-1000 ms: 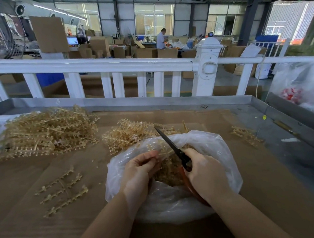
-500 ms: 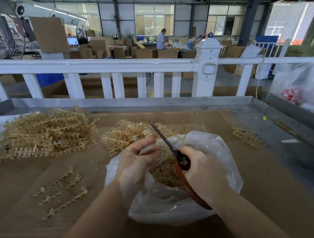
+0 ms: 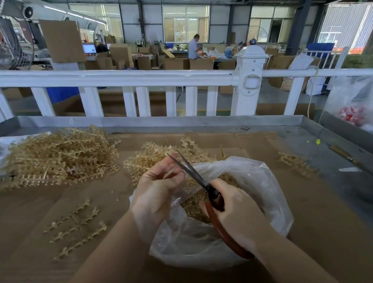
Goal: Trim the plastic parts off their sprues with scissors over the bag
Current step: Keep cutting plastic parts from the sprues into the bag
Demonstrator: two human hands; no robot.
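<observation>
1. Right hand of mine is curled round the red handles of the scissors, blades parted and pointing up and away over the bag.
2. My left hand pinches a thin sprue just beside the blades; whether steel touches plastic yet, I cannot tell.
3. Below both hands the clear bag lies open on the cardboard-covered table, with a good heap of trimmed parts inside, so plenty is done.
4. Just behind the bag sits a small pile of sprues, and a large pile lies at far left.
5. A few loose sprues lie near my left forearm, some more at right.
6. Judging by those piles, much cutting is left.
</observation>
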